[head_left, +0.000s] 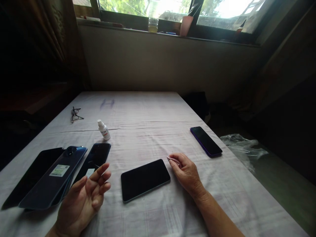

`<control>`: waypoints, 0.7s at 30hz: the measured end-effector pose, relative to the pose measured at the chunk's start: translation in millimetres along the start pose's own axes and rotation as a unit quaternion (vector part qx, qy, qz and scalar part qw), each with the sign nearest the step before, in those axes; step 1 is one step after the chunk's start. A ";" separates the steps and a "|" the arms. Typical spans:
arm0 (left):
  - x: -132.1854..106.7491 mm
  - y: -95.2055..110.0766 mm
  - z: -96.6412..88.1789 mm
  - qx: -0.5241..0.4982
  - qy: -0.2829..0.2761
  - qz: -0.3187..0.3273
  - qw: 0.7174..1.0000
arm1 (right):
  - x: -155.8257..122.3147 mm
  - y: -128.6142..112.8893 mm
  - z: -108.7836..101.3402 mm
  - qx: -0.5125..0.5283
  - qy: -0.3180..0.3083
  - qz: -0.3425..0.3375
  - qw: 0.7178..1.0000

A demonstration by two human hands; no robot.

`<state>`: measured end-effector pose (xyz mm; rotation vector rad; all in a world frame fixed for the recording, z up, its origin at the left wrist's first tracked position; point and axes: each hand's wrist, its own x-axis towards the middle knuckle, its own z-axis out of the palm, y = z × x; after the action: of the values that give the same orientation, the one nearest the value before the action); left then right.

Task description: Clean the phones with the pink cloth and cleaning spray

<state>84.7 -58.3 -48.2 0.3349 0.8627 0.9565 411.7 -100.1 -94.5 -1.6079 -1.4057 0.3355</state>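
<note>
My left hand [85,200] is raised palm up at the lower left, fingers apart and loosely curled, holding nothing. Just behind it lie several phones: a dark blue phone [58,179] with a white label, resting over a black one [34,176], and another dark phone [95,156] partly hidden by my fingers. A phone with a black screen [145,179] lies face up between my hands. To its right, my right hand [185,171] is closed on a small folded pinkish-white piece [173,160], perhaps cloth; most of it is hidden in the fingers.
A white bottle [104,130] stands beyond the phones, with eyeglasses [76,114] farther left. Near the right table edge lies a purple-edged phone [206,141]. Clear plastic wrap [243,146] is beside the table. A pink cup [186,25] and a jar [153,25] stand on the windowsill.
</note>
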 end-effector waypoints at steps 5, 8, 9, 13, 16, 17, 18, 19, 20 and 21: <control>9.6 -13.7 -9.0 0.229 -0.011 0.141 0.963 | -0.9 -5.6 -6.9 0.071 -0.055 0.012 0.996; 23.9 -26.6 -7.1 0.489 -0.094 0.255 0.829 | -3.5 -11.9 -16.5 0.055 -0.116 -0.006 0.992; 28.5 -31.4 -6.3 0.567 -0.115 0.297 0.759 | -4.9 -13.8 -19.7 0.042 -0.140 -0.018 0.989; 43.6 -49.2 -4.1 0.728 -0.152 0.410 0.528 | -9.5 -16.9 -26.2 -0.009 -0.180 -0.065 0.981; 49.9 -56.1 -4.3 0.761 -0.158 0.418 0.471 | -5.8 -15.9 -22.5 -0.067 -0.172 -0.086 0.979; 50.9 -56.8 -4.6 0.764 -0.159 0.415 0.468 | -3.0 -15.5 -20.0 -0.084 -0.169 -0.092 0.978; 51.5 -57.0 -5.1 0.766 -0.160 0.410 0.468 | 0.4 -15.0 -17.2 -0.098 -0.166 -0.098 0.976; 51.7 -56.7 -5.5 0.768 -0.161 0.404 0.471 | 3.9 -14.7 -14.4 -0.109 -0.162 -0.106 0.975; 51.6 -56.2 -5.9 0.768 -0.162 0.399 0.473 | 7.2 -14.4 -11.8 -0.117 -0.157 -0.112 0.974; 51.3 -55.6 -6.2 0.769 -0.164 0.395 0.475 | 9.9 -14.2 -9.8 -0.123 -0.152 -0.117 0.974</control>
<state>126.5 -47.8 -110.6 2.6212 0.9818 0.5422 412.9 -97.2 -74.8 -1.6107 -1.9156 0.2839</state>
